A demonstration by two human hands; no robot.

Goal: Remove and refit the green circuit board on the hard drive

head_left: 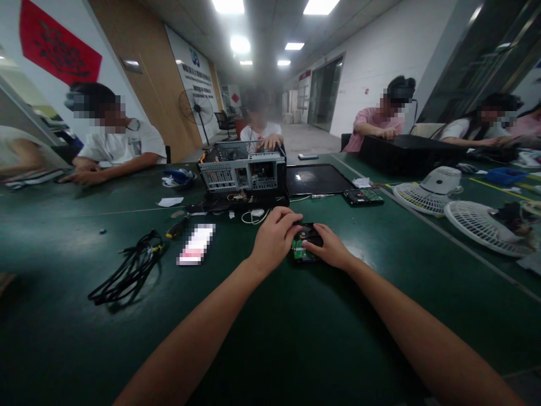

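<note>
A hard drive [305, 248] lies circuit-board side up on the green table [270, 316], just ahead of me. My left hand [274, 237] is curled over its left edge, fingers closed on it. From the right, my right hand [332, 247] grips its other side, thumb and fingers pressed on the board. Behind the drive stands an open computer case [243, 172] with loose white cables [253, 215] in front of it.
A bundle of black cables [131, 268] and a screwdriver [177, 226] lie at left. A black side panel [316, 179] and a second drive [363, 196] lie beyond. Fan grilles [486, 225] sit at right. Several people sit around the table.
</note>
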